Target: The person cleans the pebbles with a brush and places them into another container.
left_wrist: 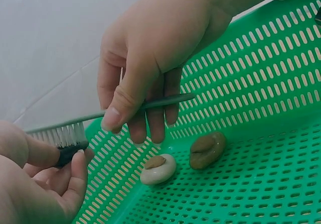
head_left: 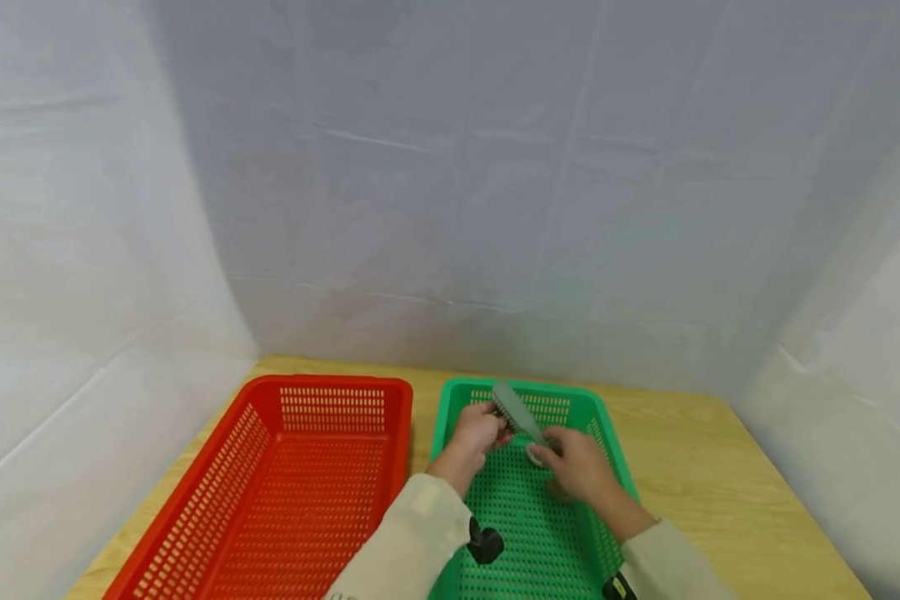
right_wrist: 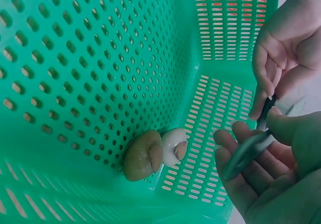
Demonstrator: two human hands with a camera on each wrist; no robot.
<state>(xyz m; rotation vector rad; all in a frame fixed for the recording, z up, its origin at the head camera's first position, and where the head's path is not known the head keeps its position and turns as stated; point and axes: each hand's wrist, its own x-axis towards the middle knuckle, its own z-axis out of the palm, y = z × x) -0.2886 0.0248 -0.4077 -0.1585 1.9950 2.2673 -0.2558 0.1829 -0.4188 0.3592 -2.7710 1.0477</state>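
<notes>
Over the green basket point(head_left: 613, 433), my right hand point(head_left: 581, 467) grips the handle of a grey-green brush point(head_left: 517, 410) between thumb and fingers. Its pale bristles point down in the left wrist view. My left hand point(head_left: 474, 435) pinches a small dark, smooth object point(left_wrist: 71, 153) under the brush head, and the bristles touch it. The fingers hide part of this object, so its kind is unclear. Lower down, a glossy white rounded shell-like piece point(left_wrist: 158, 170) with a brown patch and a brown rounded one point(left_wrist: 207, 150) lie side by side in the basket.
A larger red basket point(head_left: 330, 380) stands left of the green one, with slotted walls. Both rest on a wooden table point(head_left: 690, 467). White sheeting point(head_left: 450, 183) hangs behind and along both sides.
</notes>
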